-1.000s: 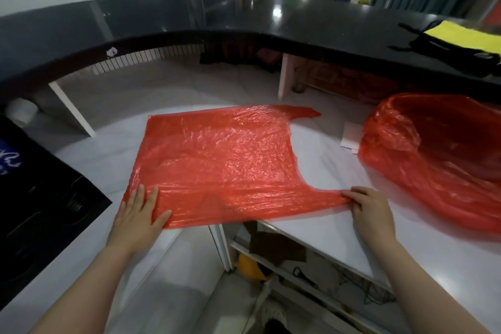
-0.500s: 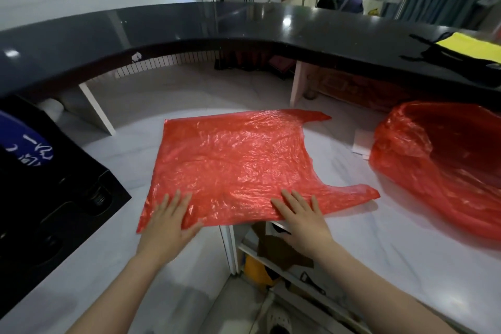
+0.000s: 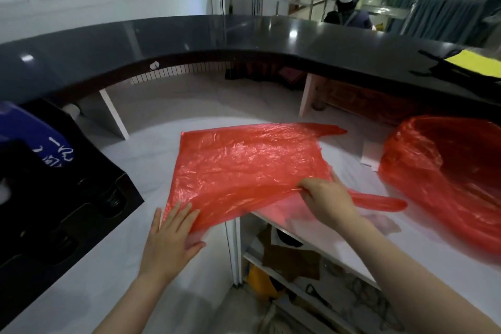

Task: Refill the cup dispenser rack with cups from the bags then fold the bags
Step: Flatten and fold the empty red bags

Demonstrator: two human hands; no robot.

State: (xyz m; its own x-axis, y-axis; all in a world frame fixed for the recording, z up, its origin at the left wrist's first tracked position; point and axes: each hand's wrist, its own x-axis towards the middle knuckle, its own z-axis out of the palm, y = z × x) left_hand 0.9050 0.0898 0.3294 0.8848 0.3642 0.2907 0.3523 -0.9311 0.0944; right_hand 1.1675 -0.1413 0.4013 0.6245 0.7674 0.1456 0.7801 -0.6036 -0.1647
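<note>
The left hand point(image 3: 169, 236) lies flat on the red plastic bag point(image 3: 244, 163) to hold it still — the right hand point(image 3: 329, 198) pinches its near edge, lifting to fold.

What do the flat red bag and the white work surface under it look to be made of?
Flat red bag: thin plastic film, probably polyethylene; it is translucent, crinkled and glossy, and drapes limply where the right hand lifts its edge.
White work surface: smooth, faintly veined, likely marble-look stone or laminate; which one cannot be told.
</note>
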